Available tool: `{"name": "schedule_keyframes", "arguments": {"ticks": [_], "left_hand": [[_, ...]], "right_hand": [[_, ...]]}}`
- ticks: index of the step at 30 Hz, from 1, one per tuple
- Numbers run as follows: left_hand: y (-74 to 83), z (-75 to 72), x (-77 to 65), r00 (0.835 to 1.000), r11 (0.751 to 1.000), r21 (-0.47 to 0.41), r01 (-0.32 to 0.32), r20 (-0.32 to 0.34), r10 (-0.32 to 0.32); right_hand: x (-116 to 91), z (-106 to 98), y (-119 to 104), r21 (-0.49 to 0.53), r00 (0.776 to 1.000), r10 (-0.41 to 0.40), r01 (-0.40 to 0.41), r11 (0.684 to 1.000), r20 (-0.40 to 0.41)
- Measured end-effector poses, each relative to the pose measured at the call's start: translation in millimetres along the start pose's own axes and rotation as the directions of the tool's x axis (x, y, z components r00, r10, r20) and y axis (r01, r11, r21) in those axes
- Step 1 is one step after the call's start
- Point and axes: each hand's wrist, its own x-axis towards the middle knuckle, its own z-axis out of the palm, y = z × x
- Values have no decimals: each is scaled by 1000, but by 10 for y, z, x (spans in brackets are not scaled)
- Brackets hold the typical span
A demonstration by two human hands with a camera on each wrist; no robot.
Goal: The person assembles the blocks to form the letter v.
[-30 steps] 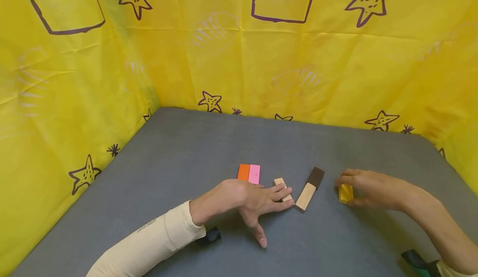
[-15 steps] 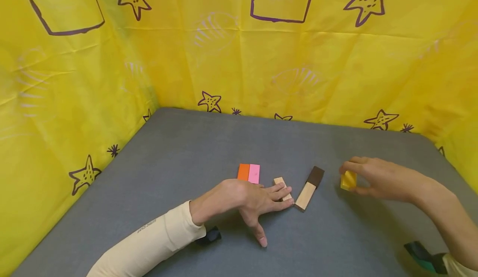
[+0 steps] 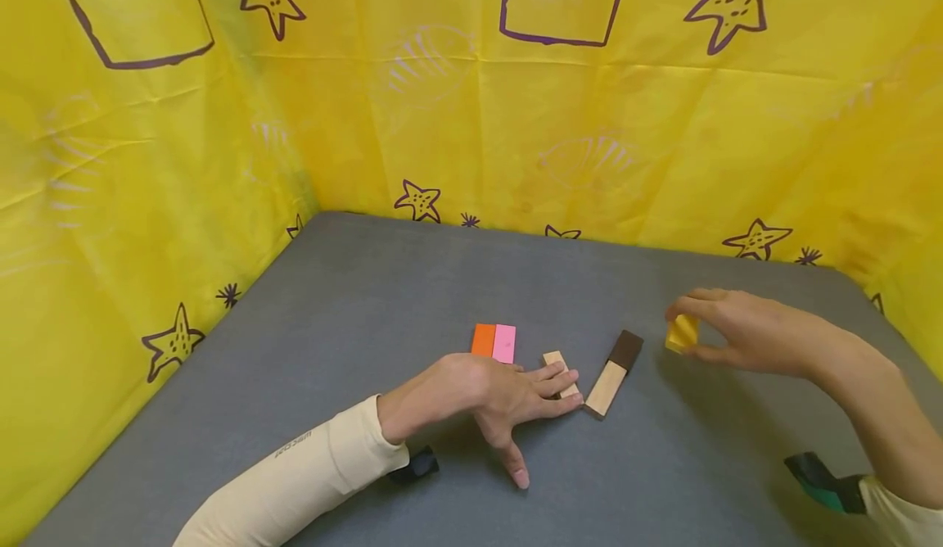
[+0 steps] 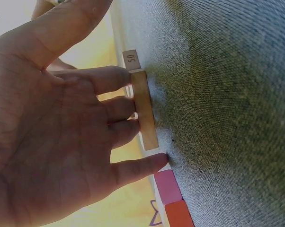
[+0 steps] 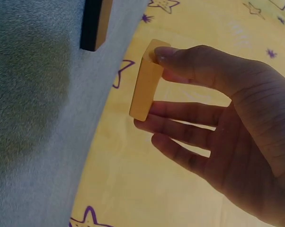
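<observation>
My left hand (image 3: 508,400) lies spread on the right half of the table, its straight fingertips resting on a plain wooden block (image 3: 552,358). In the left wrist view that block (image 4: 145,109) stands at the fingertips, and the little finger touches the table beside it. With thumb and fingers my right hand (image 3: 766,336) pinches a yellow block (image 3: 681,334), tilted and raised off the table. The right wrist view shows the yellow block (image 5: 148,85) held near its ends, the little finger free of it.
Beside the left fingers lies another plain wooden block (image 3: 606,387), end to end with a dark brown block (image 3: 625,350). An orange block (image 3: 483,339) and a pink block (image 3: 504,342) lie side by side behind the left hand. Yellow patterned cloth (image 3: 442,121) surrounds the grey table (image 3: 368,285).
My right hand has lifted the yellow block off the table and carried it upward, away from me. The left hand and the other blocks keep their places.
</observation>
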Motion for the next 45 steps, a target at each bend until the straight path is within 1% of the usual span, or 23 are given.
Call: {"name": "schedule_keyframes", "arguments": {"ticks": [6, 14, 17, 23, 27, 29, 33, 38, 45], "left_hand": [[-7, 7, 7, 1000, 1000, 0, 5, -4, -5], [-4, 5, -4, 1000, 1000, -8, 0, -2, 0], [-5, 1, -3, 1000, 1000, -19, -5, 0, 5], [-10, -6, -4, 1000, 999, -47, -11, 12, 12], [-12, 4, -1, 1000, 999, -41, -7, 7, 7], [-12, 11, 1, 1000, 1000, -30, -9, -1, 9], [-19, 20, -2, 1000, 1000, -21, -15, -11, 15], [-31, 2, -2, 1000, 999, -45, -24, 8, 24], [-32, -1, 0, 1000, 998, -53, -24, 14, 25]], "right_hand": [[167, -10, 28, 27, 1000, 15, -15, 1000, 9], [363, 83, 113, 74, 999, 12, -15, 997, 31], [423, 127, 156, 91, 999, 9, -14, 996, 51], [532, 199, 212, 125, 994, 26, -40, 991, 109], [591, 263, 249, 136, 990, 35, -54, 989, 137], [607, 303, 269, 135, 987, 44, -65, 989, 156], [622, 356, 286, 143, 985, 34, -59, 988, 171], [558, 326, 266, 145, 987, 19, -42, 988, 160], [531, 331, 236, 135, 981, -1, -25, 991, 192]]}}
